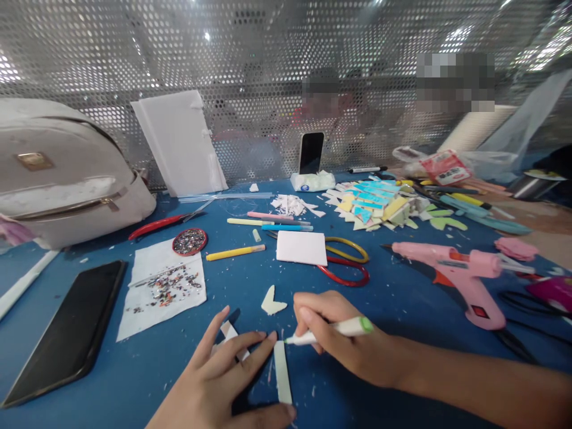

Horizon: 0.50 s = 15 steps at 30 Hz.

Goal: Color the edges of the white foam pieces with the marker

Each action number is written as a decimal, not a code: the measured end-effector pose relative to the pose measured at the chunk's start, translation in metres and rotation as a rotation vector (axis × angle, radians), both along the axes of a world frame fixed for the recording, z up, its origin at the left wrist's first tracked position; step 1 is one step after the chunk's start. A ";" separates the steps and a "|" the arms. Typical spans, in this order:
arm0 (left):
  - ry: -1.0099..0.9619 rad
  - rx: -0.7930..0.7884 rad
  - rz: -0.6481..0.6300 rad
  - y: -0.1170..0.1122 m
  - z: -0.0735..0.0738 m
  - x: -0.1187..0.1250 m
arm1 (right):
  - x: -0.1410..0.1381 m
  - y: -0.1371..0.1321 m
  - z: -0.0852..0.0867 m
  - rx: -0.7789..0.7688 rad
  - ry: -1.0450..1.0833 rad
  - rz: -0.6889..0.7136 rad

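Observation:
My right hand [348,333] is closed round a white marker [344,328] with a green end. Its green tip touches the upper end of a narrow pale green strip [282,374] lying on the blue table. My left hand [232,375] lies with fingers spread, its fingertips at the strip's top and the thumb at its lower end. White paper pieces [232,333] show partly under the left fingers. Just beyond the hands lies a pale green V-shaped cutout [272,301]. A white card [301,247] rests across scissors with red and yellow handles [346,262].
To the right lies a pink glue gun [451,268] with its cable. Colored markers [236,252], a pile of cut paper [379,202] and a tissue with beads [165,286] are spread beyond. A phone [71,328] and backpack [67,173] occupy the left.

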<state>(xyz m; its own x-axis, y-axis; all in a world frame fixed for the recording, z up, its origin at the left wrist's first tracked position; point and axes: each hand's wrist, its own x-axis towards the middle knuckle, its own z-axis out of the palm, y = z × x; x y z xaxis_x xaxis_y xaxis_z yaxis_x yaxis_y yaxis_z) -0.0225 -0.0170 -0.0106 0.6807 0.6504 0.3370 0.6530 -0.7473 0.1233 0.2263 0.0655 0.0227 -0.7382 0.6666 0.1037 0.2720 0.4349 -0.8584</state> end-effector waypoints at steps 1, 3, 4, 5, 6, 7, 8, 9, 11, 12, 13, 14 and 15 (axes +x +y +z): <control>0.002 0.001 -0.003 0.000 0.001 0.000 | 0.000 0.000 -0.001 -0.017 0.001 -0.008; 0.014 -0.002 -0.004 0.000 0.002 -0.001 | 0.001 0.000 -0.002 0.016 -0.001 0.045; 0.020 -0.005 -0.003 0.000 0.003 -0.002 | 0.001 0.000 -0.002 0.033 -0.004 0.052; 0.025 -0.008 -0.003 0.000 0.003 -0.002 | 0.001 0.000 -0.002 0.042 -0.007 0.041; 0.028 -0.010 -0.004 0.000 0.003 -0.002 | 0.001 0.000 -0.002 0.041 -0.007 0.019; 0.027 -0.010 -0.005 0.000 0.003 -0.002 | 0.001 0.000 -0.002 0.035 -0.006 -0.001; 0.024 -0.008 -0.003 0.000 0.003 -0.001 | 0.000 0.000 -0.002 0.033 -0.002 0.001; 0.019 -0.005 -0.001 0.000 0.003 -0.001 | 0.000 -0.001 -0.001 0.038 -0.003 0.022; 0.016 -0.002 0.001 0.000 0.003 0.000 | 0.000 -0.001 0.000 0.072 -0.013 0.055; 0.018 -0.002 -0.001 -0.001 0.003 0.000 | 0.000 -0.001 0.000 0.083 -0.018 0.045; 0.021 -0.001 -0.003 -0.001 0.003 0.000 | -0.001 -0.001 0.000 0.084 -0.017 0.026; 0.025 -0.002 -0.004 -0.001 0.004 0.000 | 0.000 -0.001 -0.001 0.082 -0.009 0.015; 0.029 -0.003 -0.006 -0.001 0.005 0.000 | 0.000 -0.001 -0.001 0.083 0.003 0.024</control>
<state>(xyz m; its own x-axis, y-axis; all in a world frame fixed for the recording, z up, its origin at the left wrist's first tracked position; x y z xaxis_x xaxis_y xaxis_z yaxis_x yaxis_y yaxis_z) -0.0229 -0.0177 -0.0058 0.6941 0.6474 0.3147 0.6519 -0.7508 0.1066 0.2259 0.0642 0.0218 -0.7532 0.6380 0.1600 0.2585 0.5108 -0.8199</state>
